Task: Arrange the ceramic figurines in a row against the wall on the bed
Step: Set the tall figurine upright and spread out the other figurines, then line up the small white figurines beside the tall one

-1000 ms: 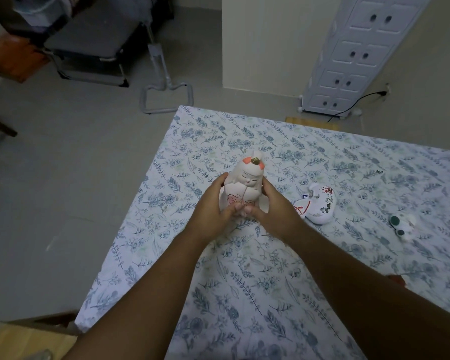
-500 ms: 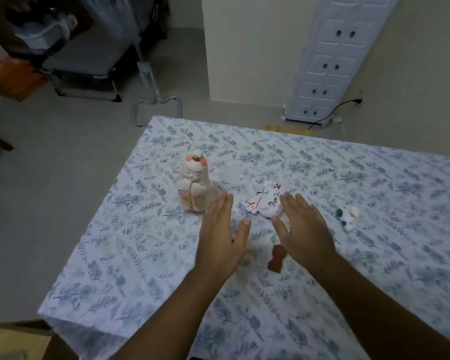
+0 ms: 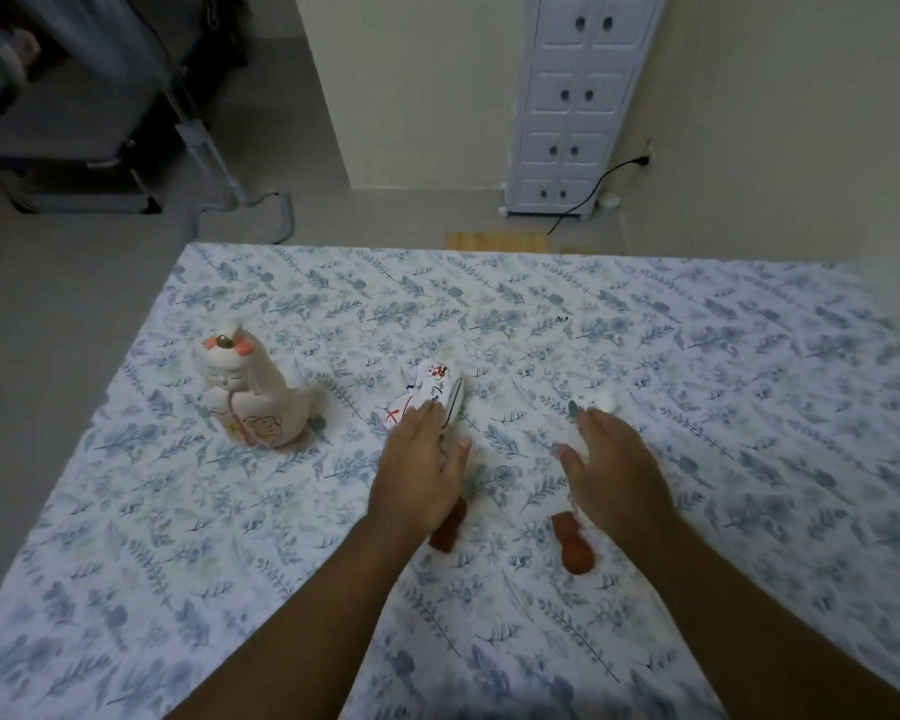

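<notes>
A tall white ceramic figurine (image 3: 250, 394) with orange ears stands upright on the floral bed sheet (image 3: 188, 537), at the left. A white painted figurine (image 3: 434, 385) lies on its side mid-bed; my left hand (image 3: 419, 472) hovers over its near end with fingers spread, fingertips touching it. A small white figurine with a teal spot (image 3: 600, 402) lies to the right, just beyond the fingertips of my right hand (image 3: 611, 467), which is open and holds nothing. Two small brown figurines (image 3: 447, 535) (image 3: 573, 547) lie on the sheet under my wrists.
The bed's far edge meets grey floor. Beyond it stand a cream wall (image 3: 427, 85), a white cabinet (image 3: 575, 96) with a black cord (image 3: 588, 197), and a wooden board (image 3: 494, 240). A metal-framed cot (image 3: 74, 163) sits at the far left.
Both hands let go of the tall figurine, which now stands alone at the left. They moved right, the left onto the painted figurine, the right toward the small one.
</notes>
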{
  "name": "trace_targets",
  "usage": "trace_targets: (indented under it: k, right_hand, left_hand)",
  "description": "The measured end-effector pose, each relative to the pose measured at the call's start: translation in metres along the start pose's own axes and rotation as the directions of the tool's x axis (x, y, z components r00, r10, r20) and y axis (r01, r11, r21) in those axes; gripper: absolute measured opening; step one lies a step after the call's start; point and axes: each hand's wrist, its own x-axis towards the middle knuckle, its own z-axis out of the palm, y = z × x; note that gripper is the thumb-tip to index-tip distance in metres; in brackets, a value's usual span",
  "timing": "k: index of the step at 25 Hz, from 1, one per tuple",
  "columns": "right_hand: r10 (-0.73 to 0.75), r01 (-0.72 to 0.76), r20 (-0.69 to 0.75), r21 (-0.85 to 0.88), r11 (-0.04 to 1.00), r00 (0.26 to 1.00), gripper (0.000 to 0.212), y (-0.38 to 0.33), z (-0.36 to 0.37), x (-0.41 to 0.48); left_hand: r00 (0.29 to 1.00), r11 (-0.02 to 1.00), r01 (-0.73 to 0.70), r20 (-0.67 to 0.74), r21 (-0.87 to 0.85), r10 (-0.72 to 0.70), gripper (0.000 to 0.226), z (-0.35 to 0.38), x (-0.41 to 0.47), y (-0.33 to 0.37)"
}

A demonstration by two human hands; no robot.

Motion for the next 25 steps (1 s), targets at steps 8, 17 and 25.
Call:
trace_targets:
  k: [8,17,25]
  right_hand:
    - [0.351,-0.351,0.036,0.196,0.916,0.936,0.061,0.02,0.011,0.075]
    - [0.342,-0.269,-0.021,0.573,0.774,0.939,0.058,0.011,0.027,0.069]
    - [0.013,-0.031,0.044,0.449,0.893,0.999,0.055,-0.033,0.04,0.067]
  left_hand:
    - [0.979,0.98,0.196,-0.063,0.042,-0.193,0.048,-0.003,0.092,-0.006]
    - [0.931,0.934,0.303,0.148,0.188,-0.332,0.083,-0.015,0.119,-0.008]
    - [0.96,0.787,-0.278,0.143,0.552,0.239,0.064,-0.026,0.096,-0.011]
